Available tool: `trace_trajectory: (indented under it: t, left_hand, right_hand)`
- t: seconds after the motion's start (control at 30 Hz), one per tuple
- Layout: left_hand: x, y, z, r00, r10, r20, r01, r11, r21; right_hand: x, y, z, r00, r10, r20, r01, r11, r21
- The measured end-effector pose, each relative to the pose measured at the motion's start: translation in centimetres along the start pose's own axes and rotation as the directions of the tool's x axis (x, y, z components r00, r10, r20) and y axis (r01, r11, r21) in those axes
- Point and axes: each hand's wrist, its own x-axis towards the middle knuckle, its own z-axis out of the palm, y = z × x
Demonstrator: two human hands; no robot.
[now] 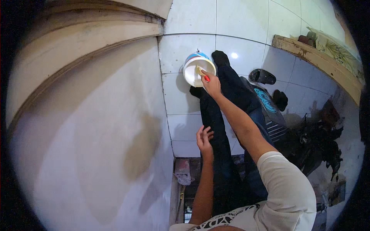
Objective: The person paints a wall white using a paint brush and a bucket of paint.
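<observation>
Down on the white tiled floor (246, 23), the right hand (211, 84) reaches out at full arm's length into a round white plastic bucket with a blue band (197, 69). Its fingers are pressed together around the red handle of a flat putty blade (201, 73), and the pale blade dips inside the bucket's rim, just beyond the fingertips. The bucket stands upright on the tiles, directly ahead of the right fingers and well ahead of the left ones, close beside the foot in a black sock (220, 57) at the end of the outstretched leg in dark trousers (216, 127).

The left hand (204, 138) hovers over the thigh, nearer the body, its fingers loosely curled and holding nothing.

Judging from this pose, the main risk is the reach itself: with the arm stretched so far, a hard scrape against the inner wall could tip or slide the light bucket, since nothing steadies it. A loaded blade could also drip paste onto the trousers or the glossy tiles on its way back. The patchy grey-white plastered wall (96, 146) lies to the left of both hands. Black sandals (263, 77) lie on the tiles to the right of the right fingers, and a dark motorbike (308, 142) stands farther right.
</observation>
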Motion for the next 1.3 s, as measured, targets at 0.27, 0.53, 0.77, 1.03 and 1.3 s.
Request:
trace_trajectory:
  t: [0.27, 0.53, 0.77, 1.03, 1.3]
  left_hand:
    - [3.3, 3.1, 1.1, 0.985, 0.049, 0.163, -0.053, 0.998, 0.017]
    - [2.6, -2.6, -2.5, 0.979, -0.083, 0.186, 0.07, 0.994, 0.079]
    - [2.6, -6.3, -4.5, 0.964, -0.165, 0.21, 0.144, 0.983, 0.11]
    - [4.4, -1.8, -2.5, 0.967, -0.114, 0.228, 0.098, 0.992, 0.081]
    - [5.4, 1.0, 0.4, 0.954, -0.057, 0.293, 0.05, 0.998, 0.033]
  right_hand:
    - [0.7, 2.2, -0.2, 0.997, -0.004, 0.083, 0.004, 1.0, -0.004]
    - [-2.5, 0.8, -3.3, 0.907, 0.3, 0.295, -0.413, 0.772, 0.483]
    - [-5.0, 3.8, -5.5, 0.888, 0.325, 0.325, -0.458, 0.679, 0.574]
    - [-5.7, 5.7, -7.0, 0.927, 0.169, 0.335, -0.114, 0.977, -0.178]
    - [-5.1, 4.3, -6.6, 0.929, -0.002, 0.371, 0.211, 0.825, -0.524]
